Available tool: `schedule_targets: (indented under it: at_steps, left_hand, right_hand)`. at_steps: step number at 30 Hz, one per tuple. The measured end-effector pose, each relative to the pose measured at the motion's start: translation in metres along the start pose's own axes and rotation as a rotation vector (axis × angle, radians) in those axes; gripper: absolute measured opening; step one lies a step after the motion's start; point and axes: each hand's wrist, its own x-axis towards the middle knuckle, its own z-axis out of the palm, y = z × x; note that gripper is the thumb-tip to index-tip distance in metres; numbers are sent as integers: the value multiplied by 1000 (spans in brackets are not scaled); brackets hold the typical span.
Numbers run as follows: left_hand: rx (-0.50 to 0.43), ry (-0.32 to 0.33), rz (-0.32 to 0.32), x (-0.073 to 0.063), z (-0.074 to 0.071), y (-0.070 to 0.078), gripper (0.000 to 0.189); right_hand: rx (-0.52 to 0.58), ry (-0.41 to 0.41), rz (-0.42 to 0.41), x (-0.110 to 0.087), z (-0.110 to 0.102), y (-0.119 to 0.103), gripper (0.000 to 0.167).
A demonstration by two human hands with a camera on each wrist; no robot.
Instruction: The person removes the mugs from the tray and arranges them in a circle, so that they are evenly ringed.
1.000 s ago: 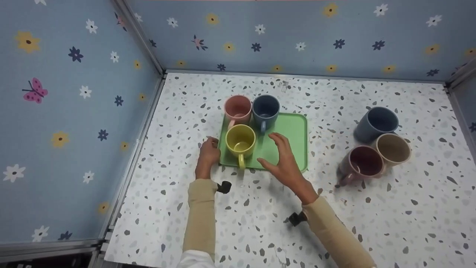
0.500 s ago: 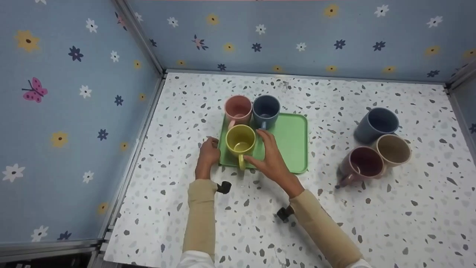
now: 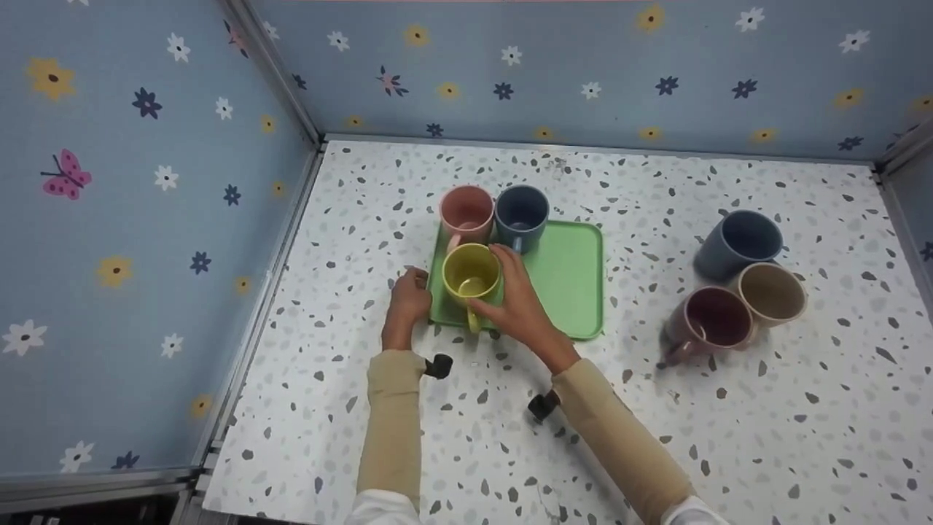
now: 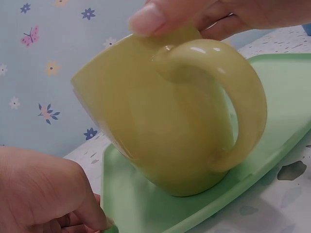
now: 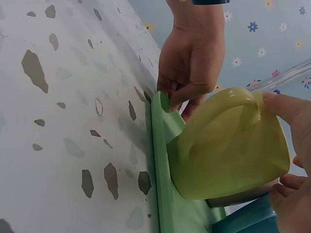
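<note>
On the green tray (image 3: 572, 281) stand a yellow mug (image 3: 466, 273), a pink mug (image 3: 466, 211) and a blue mug (image 3: 521, 211). My right hand (image 3: 521, 302) grips the yellow mug near its rim, thumb beside the handle and fingers on the far right side. The mug sits upright at the tray's front left, its handle (image 4: 248, 102) toward me. At the tray's left edge, my left hand (image 3: 410, 299) pinches the rim, thumb over the top, as the right wrist view shows. Its curled fingers are partly hidden in the head view.
To the right, off the tray, a second blue mug (image 3: 732, 244), a beige mug (image 3: 776, 292) and a dark maroon mug (image 3: 707, 317) stand close together on the speckled table (image 3: 641, 445). Flowered panels (image 3: 583, 65) border the table at the back and left.
My right hand has moved left from over the tray to the yellow mug, and its fingers have closed on it. The left hand and the mugs have stayed in place.
</note>
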Motion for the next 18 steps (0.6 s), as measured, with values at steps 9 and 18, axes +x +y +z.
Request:
schedule_targets:
  at_steps: [9, 18]
  left_hand:
    - [-8, 15, 22, 1, 1, -2, 43]
    - [-12, 23, 39, 0, 1, -3, 43]
  right_hand:
    - [38, -43, -19, 6, 6, 4, 95]
    - [83, -29, -40, 9, 7, 4, 95]
